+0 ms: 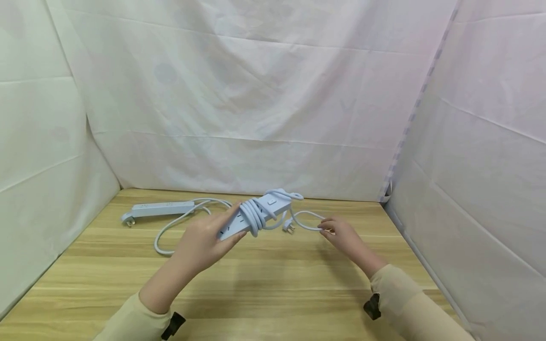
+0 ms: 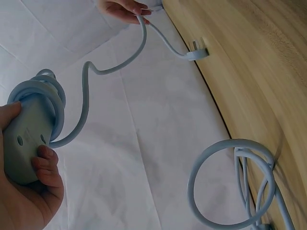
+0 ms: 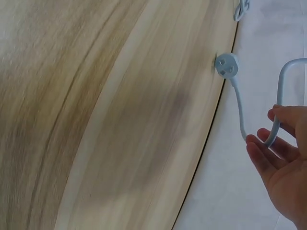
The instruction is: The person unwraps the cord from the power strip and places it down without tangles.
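Observation:
My left hand (image 1: 204, 239) grips one end of a pale blue power strip (image 1: 273, 202), tilted up over the table. Several turns of its cord (image 1: 253, 217) are wrapped round the strip's middle. To the right, my right hand (image 1: 344, 237) pinches the loose part of that cord between thumb and fingers. The plug (image 1: 288, 226) dangles from the cord's end, between the two hands, and its prongs show in the right wrist view. In the left wrist view the underside of the strip (image 2: 29, 136) faces the camera, fingers curled along its edge.
A second power strip (image 1: 164, 208) lies at the back left of the wooden table (image 1: 264, 293), its plug (image 1: 128, 219) at the left end. Its cord (image 1: 159, 237) loops loosely toward my left hand. White cloth (image 1: 239, 104) hangs behind and at both sides.

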Motion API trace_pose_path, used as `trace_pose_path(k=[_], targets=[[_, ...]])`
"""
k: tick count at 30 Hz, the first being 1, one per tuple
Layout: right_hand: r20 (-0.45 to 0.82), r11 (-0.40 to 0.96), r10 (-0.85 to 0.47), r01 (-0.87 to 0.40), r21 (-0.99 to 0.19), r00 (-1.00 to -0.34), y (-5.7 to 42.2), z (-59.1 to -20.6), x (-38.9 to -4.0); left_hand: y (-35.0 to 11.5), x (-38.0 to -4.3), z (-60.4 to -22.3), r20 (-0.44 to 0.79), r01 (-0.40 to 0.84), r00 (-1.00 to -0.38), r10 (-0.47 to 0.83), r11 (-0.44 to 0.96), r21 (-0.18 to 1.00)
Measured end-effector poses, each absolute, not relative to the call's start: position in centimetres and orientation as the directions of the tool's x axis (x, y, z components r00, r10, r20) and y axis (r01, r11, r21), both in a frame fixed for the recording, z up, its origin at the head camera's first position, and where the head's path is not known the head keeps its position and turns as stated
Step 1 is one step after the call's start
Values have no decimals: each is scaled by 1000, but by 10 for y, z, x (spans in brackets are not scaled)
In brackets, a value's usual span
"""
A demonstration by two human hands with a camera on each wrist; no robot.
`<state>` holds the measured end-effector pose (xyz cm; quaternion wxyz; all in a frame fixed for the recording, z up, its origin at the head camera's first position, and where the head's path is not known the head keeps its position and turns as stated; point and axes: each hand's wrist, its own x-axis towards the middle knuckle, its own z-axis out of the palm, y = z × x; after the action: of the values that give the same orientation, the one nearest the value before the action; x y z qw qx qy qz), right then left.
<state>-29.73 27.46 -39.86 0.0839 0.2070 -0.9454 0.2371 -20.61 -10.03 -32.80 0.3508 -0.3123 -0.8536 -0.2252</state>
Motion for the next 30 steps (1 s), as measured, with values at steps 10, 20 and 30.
trace_pose_path(k=[10, 20, 30], targets=[[150, 785, -367, -392, -479, -918, 257, -407, -290, -96, -212, -328, 711, 631, -625, 322, 745, 217], [36, 778, -380, -340, -528, -924, 245, -416, -280, -93, -217, -328, 691, 597, -660, 295, 765, 243], [-13, 828, -313, -266, -494, -950, 233, -400, -271, -91, -220, -326, 667, 552, -707, 234, 773, 313]])
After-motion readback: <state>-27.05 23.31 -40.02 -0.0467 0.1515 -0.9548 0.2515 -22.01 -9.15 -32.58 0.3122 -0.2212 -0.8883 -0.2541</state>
